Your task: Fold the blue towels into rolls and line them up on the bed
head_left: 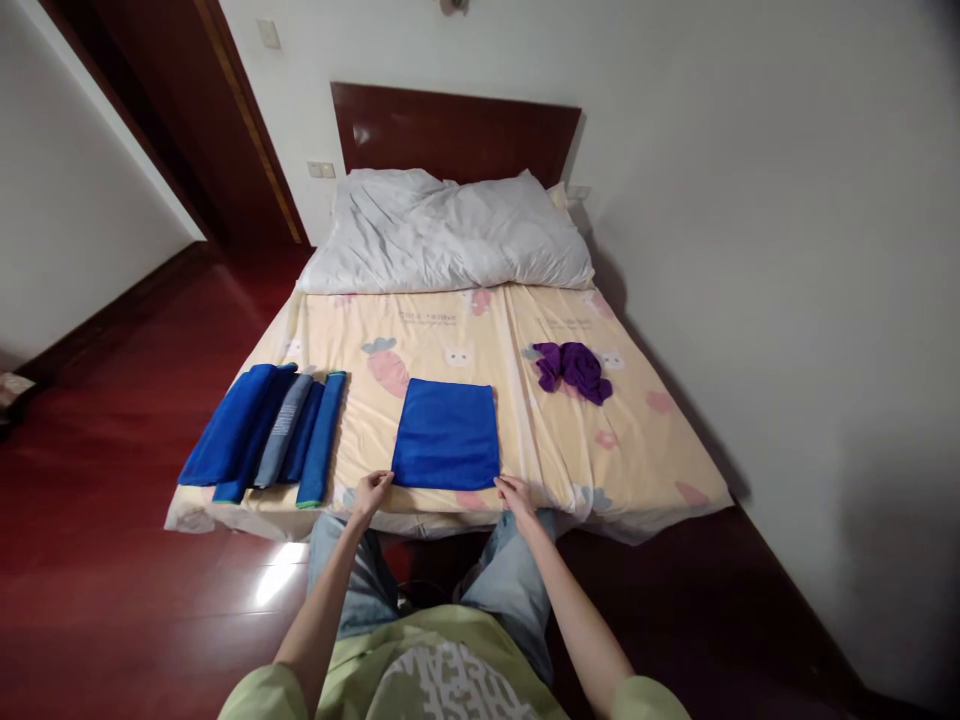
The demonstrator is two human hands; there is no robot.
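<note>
Blue cloth [446, 435] flat on bed [637, 465], ctr of frame; L hand [372, 490] pinching its btm-L corner, R hand [516, 492] pinching btm-R; rest of cloth extends above & btwn grips.

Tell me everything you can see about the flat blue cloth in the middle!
The blue cloth is plain, bright and nearly square, and looks like soft fabric with faint creases. It lies flat on the yellow patterned sheet, near the bed's front edge. The left hand holds its near left corner, the right hand its near right one. I can't tell how many layers it has.
</note>
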